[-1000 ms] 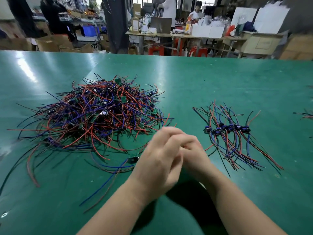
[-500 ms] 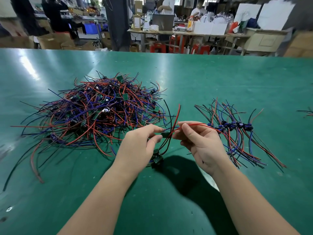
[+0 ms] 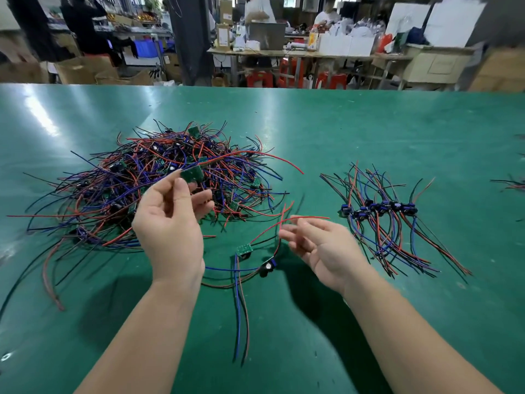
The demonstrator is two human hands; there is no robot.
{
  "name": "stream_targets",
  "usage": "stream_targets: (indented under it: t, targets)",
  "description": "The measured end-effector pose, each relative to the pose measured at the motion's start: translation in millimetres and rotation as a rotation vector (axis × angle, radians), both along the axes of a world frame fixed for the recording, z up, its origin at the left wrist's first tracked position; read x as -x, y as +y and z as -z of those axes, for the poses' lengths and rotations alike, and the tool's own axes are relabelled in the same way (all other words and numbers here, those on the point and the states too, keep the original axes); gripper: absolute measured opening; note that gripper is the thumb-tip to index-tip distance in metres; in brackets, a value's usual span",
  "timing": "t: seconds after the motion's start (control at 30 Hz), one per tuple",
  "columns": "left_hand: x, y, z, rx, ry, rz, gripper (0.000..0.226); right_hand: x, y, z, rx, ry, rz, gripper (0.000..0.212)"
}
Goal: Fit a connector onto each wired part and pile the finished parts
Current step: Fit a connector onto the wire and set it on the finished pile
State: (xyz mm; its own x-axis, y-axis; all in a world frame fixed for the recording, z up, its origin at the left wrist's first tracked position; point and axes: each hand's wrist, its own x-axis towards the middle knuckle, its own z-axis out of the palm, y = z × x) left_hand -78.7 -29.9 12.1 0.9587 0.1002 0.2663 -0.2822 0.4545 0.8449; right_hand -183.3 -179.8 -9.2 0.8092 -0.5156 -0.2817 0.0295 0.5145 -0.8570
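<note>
Your left hand (image 3: 170, 226) is raised palm toward you, pinching a small green board (image 3: 193, 175) between thumb and fingertips. A long red wire (image 3: 270, 157) runs from that board out toward two o'clock, over the heap. Your right hand (image 3: 321, 245) is released, fingers loosely spread and a little blurred. A thin red lead (image 3: 306, 218) passes just beside its fingertips, and you cannot tell whether it touches them.

Between your hands, on the green counter (image 3: 369, 123), lies a second board (image 3: 244, 249), green and square. Red and black wires rise from it toward one o'clock, and blue and brown wires trail down toward six. Just beside it at four o'clock sits a black-and-blue plug (image 3: 267, 267).

The unsorted heap (image 3: 113, 189) lies at ten o'clock from your hands. It is a dense tangle of red, blue and black wires with small green boards showing through. At three o'clock lies the finished pile (image 3: 392, 240), its wires fanned out both ways. Its connectors (image 3: 380, 207), dark with blue faces, are lined up in a row across the middle.
</note>
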Motion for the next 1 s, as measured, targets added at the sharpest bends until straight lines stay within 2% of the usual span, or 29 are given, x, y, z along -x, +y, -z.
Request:
stream_targets:
  t: [0.1,0.17,0.27,0.4,0.53,0.63,0.77,1.0]
  targets:
    - [5,-5,-2,0.081,0.086,0.150,0.011,3,13,-3,0.024,0.010,-0.414,0.032]
    - [12,-9,-3,0.075,0.108,0.239,0.010,4,21,-3,0.161,0.046,-0.524,0.038]
    - [22,-13,-1,0.008,0.076,0.359,0.009,4,23,-6,0.289,-0.034,-0.418,0.037]
    - [35,-17,2,-0.131,-0.016,0.500,0.017,4,13,-11,0.078,-0.262,-0.230,0.042]
    - [40,-15,4,-0.296,-0.114,0.572,0.023,5,6,-15,-0.067,-0.345,-0.099,0.021]
    - [41,-13,4,-0.373,-0.156,0.577,0.029,5,3,-19,-0.066,-0.347,-0.031,0.013]
    - [38,-13,3,-0.354,-0.149,0.558,0.035,6,-3,-20,-0.086,-0.370,0.013,0.013]
    - [27,-9,3,-0.368,-0.209,0.418,0.024,11,-17,-25,-0.130,-0.415,0.129,0.017]
